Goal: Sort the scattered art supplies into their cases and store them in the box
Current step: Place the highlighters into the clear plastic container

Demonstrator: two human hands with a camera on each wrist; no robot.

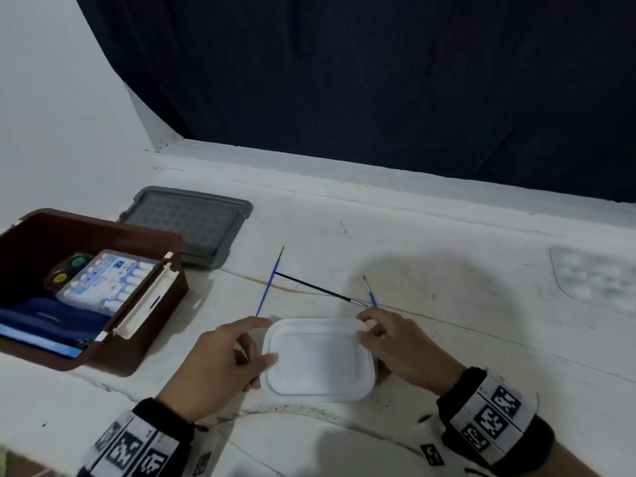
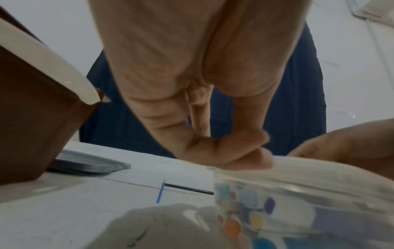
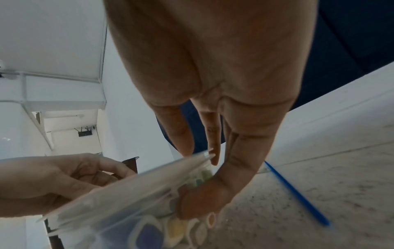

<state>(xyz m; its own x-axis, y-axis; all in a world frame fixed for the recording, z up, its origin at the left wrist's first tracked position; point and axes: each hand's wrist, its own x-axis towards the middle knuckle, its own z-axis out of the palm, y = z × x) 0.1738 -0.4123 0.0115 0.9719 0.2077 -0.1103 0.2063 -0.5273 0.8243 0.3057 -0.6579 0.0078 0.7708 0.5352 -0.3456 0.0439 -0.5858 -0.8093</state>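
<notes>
A clear plastic container (image 1: 318, 359) with a white lid sits on the table in front of me. Small coloured paint pots show through its wall (image 2: 245, 202). My left hand (image 1: 263, 340) grips its left side, thumb on the lid. My right hand (image 1: 361, 327) holds the far right corner, and the right wrist view shows its thumb (image 3: 202, 198) against the wall under the lid edge (image 3: 138, 185). Beyond the container lie a long blue brush (image 1: 270, 282), a black brush (image 1: 320, 290) and a short blue brush (image 1: 370, 292).
An open brown box (image 1: 148, 232) stands at the left, holding a white tube case (image 1: 106, 280), a round paint palette (image 1: 69, 270) and a blue pouch (image 1: 51, 325). A grey lid (image 1: 192, 225) lies behind it. A clear plastic tray (image 1: 599, 280) rests far right.
</notes>
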